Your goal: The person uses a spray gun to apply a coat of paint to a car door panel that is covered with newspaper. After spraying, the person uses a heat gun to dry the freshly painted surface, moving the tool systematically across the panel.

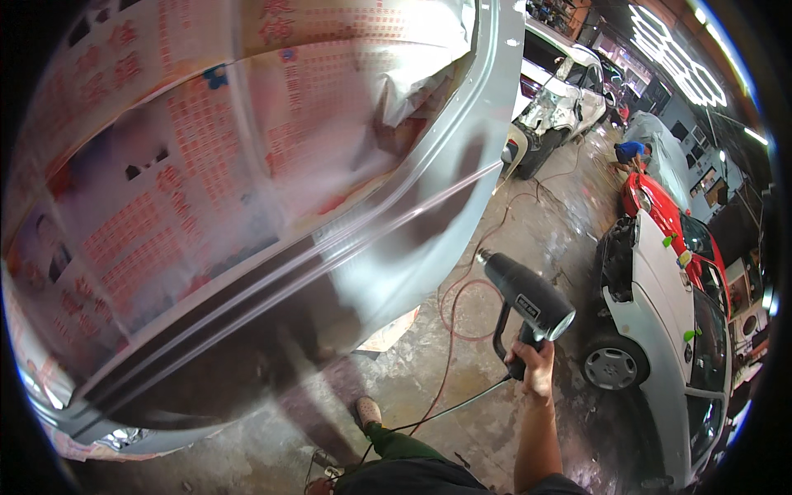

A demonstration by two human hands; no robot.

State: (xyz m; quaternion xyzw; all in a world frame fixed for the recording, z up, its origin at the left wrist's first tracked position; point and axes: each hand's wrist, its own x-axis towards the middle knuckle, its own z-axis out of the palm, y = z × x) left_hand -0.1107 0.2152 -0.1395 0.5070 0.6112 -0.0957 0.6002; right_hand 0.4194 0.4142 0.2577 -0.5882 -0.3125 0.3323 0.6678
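Note:
My right hand (pixel 533 363) is closed on the handle of a black heat gun (pixel 528 293), its metal nozzle angled up-left toward a grey car body panel (pixel 396 256). A dark cord runs down from the gun across the floor. The panel has raised crease lines and a glossy darker lower area. Above it, sheets of printed paper and clear film (pixel 181 181) cover the car's upper part. At the bottom edge, a small patch of skin (pixel 318 487), possibly my left hand, shows; its fingers cannot be made out.
A white car (pixel 672 322) with an exposed front stands on the right, beside a red car (pixel 697 235). A damaged white vehicle (pixel 569 107) is farther back. A person in blue (pixel 631 153) bends by the red car. Hoses (pixel 470 289) lie on the concrete floor (pixel 429 429).

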